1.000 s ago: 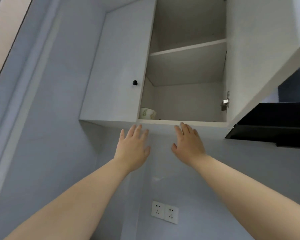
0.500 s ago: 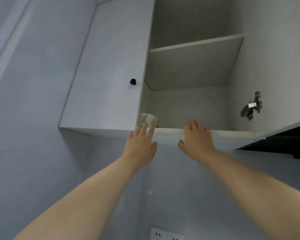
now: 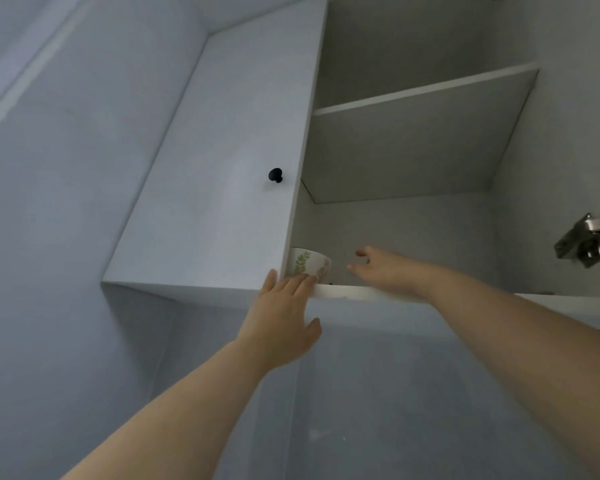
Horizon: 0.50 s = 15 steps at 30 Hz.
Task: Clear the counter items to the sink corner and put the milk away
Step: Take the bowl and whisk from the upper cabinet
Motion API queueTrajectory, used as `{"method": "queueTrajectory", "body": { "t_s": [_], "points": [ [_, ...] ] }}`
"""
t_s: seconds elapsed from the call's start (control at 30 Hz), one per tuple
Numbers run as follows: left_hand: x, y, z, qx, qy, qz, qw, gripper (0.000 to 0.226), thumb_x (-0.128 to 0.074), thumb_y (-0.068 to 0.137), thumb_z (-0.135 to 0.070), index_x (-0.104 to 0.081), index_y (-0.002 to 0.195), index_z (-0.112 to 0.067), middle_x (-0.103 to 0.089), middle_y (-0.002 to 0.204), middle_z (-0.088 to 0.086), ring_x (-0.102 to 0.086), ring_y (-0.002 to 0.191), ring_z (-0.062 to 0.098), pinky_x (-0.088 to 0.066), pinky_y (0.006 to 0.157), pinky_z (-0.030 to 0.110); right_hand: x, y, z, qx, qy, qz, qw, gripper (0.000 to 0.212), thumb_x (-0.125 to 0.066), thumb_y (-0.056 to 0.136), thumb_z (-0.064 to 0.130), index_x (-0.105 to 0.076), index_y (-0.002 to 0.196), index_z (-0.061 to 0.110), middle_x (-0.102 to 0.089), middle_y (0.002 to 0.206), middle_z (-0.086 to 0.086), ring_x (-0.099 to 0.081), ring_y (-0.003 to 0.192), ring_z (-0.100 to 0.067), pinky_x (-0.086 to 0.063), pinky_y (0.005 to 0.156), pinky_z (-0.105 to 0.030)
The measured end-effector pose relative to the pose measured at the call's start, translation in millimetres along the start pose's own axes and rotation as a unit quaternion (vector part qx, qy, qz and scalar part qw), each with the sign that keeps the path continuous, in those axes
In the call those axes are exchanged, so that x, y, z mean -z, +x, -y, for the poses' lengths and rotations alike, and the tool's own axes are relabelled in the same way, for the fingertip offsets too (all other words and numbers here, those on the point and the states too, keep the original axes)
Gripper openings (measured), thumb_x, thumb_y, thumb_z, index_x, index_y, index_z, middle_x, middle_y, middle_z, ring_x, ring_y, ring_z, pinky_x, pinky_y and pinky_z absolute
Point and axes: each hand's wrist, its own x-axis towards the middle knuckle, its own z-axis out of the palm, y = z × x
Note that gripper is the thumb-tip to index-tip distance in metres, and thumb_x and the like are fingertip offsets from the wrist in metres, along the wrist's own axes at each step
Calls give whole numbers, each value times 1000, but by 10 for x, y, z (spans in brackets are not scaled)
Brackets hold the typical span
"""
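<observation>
Both hands raised to the open cupboard (image 3: 413, 296), a bowl (image 3: 310, 268) just past the fingers.

The leaf-patterned bowl sits on the cupboard floor, half hidden behind the closed door (image 3: 222, 168). The left hand (image 3: 281, 327) lies flat at the front edge, fingers straight and together, the bowl just beyond them at 12 o'clock. The right hand (image 3: 385, 271) is inside at the bowl's 3 o'clock, fingers loosely apart, holding nothing and clear of the bowl.
</observation>
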Motion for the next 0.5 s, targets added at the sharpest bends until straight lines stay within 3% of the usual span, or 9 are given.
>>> {"method": "queueTrajectory", "body": {
  "t_s": [0.2,0.3,0.4,0.5],
  "points": [
    [-65,8,87,-40,-5,-32,999,71,-46,88,-42,-16,149,-20,-22,153,-9,-16,141,6,15,114,28,-72,337,130,52,10,28,998,60,-53,93,23,-27,147,19,-35,150,-6,-37,135,-22,-30,104,-24],
    [-75,17,100,-45,-16,-31,998,72,-47,87,-43,-17,148,-22,-22,153,-10,-15,141,5,14,115,28,-97,506,161,53,-1,46,998,51,-54,93,22,-39,141,24,-43,143,-6,-42,129,-25,-37,105,-33],
    [-80,27,111,-46,-24,-34,998,72,-50,86,-42,-18,148,-23,-23,152,-11,-16,141,5,12,117,30,-117,627,198,38,11,54,998,35,-56,91,22,-54,126,18,-56,126,-8,-55,106,-23,-50,80,-33],
    [-92,28,123,-44,-24,-34,998,72,-51,86,-42,-19,147,-23,-23,152,-11,-16,141,5,12,117,31,-170,678,227,46,33,36,998,6,-58,91,10,-59,96,10,-63,98,-11,-59,73,-18,-48,58,-25]
  ]
}}
